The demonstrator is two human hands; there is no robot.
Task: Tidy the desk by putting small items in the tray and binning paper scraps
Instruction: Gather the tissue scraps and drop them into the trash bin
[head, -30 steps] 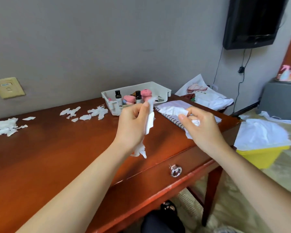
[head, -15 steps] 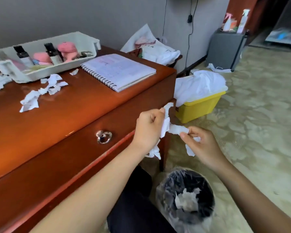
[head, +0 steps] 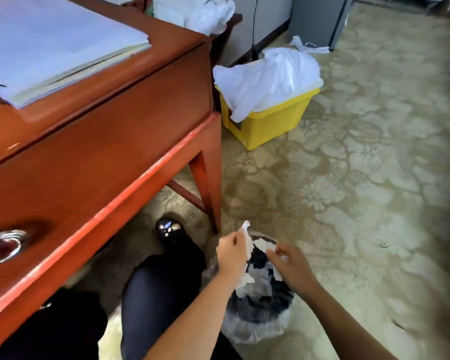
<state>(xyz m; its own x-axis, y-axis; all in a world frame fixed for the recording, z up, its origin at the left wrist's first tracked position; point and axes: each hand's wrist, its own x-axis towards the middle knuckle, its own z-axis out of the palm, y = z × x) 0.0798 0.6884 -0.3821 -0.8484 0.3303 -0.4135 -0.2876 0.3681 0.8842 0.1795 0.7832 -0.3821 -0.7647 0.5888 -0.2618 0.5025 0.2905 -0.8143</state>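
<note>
Obs, head view, looking steeply down past the desk's front-right corner.

L hand (head: 231, 253) + R hand (head: 290, 263) both low, directly above the mouth of the bin (head: 260, 318) (dark inside, clear liner, standing on the carpet (head: 361, 178) just off the desk leg (head: 208, 198)).

Grip: L thumb + fingers pressed together on paper scraps (head: 247, 278); one strip sticks up above the knuckles, the rest hangs down below the wrist, so long axis approx vertical. R fingertips pinch a smaller white bit near the bin's far rim; more white shows under the R palm. Blur: can't tell whether the two hands share one piece or hold separate ones.

Key relation: scraps lie straight over the bin opening, hanging end already at or inside the rim. White paper already lies in the bin. Judgement: release step; opening the fingers should be enough, no sideways travel needed. L hand carries the bulk and sits nearer the rim's near-left edge, so a light scrap could drift out that side, toward the knee.

Room: open carpet to the R and far side; desk (head: 102, 131) front edge + leg close on the L; yellow box (head: 270, 120) w/ white bags well apart, beyond the leg. Tray not in view; notebook (head: 50, 45) at desk's right end.
</note>
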